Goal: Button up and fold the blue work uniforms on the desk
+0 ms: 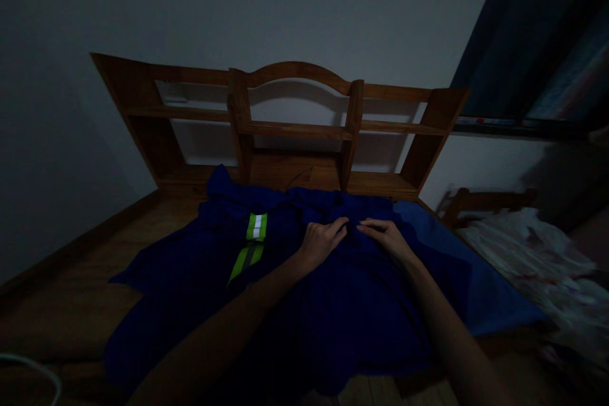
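Observation:
A dark blue work jacket (361,304) is spread across a wooden desk, its folds hard to make out in the dim light. Yellow-green reflective strips (257,227) show on its left part. Near the garment's upper middle, my left hand (323,242) pinches the cloth between thumb and fingers. Just to the right, with a small gap between the two, my right hand (387,238) also has its fingertips closed on the blue fabric. Whatever detail lies at the fingertips is too dark to see.
A wooden shelf unit (295,131) rises at the back against the wall. Blue cloth (485,273) covers the desk's right part. White plastic bags (533,247) lie at the far right beside a wooden chair back (495,198). A pale cable (38,365) curves at lower left.

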The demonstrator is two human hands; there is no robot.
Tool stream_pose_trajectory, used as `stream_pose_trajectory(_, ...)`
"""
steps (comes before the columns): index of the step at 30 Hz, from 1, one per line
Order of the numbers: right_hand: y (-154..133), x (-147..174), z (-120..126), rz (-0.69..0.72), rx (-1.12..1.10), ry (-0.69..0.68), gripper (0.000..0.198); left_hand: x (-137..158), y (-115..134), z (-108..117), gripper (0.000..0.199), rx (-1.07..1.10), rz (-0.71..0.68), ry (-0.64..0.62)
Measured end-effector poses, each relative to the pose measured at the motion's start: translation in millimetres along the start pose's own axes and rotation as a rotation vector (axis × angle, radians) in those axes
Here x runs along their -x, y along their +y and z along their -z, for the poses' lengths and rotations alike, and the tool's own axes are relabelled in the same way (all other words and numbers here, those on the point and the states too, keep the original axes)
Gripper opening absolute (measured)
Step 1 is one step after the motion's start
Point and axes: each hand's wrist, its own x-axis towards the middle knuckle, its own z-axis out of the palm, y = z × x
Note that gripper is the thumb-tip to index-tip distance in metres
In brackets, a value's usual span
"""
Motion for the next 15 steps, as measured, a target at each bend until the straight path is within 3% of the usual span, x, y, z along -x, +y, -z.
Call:
stream_pose_trajectory(10,-0.7,-1.4,-1.4,0.063,0.084,0.059,0.029,0.4,-7.5,-1.8,0.027,0.087,-0.209,-0.121)
stream_pose_trajectory(15,-0.1,-1.2,-1.6,0.072,0.135,0.032,0.032,0.1,-3.0,1.2,0.025,0.078,-0.176,-0.162)
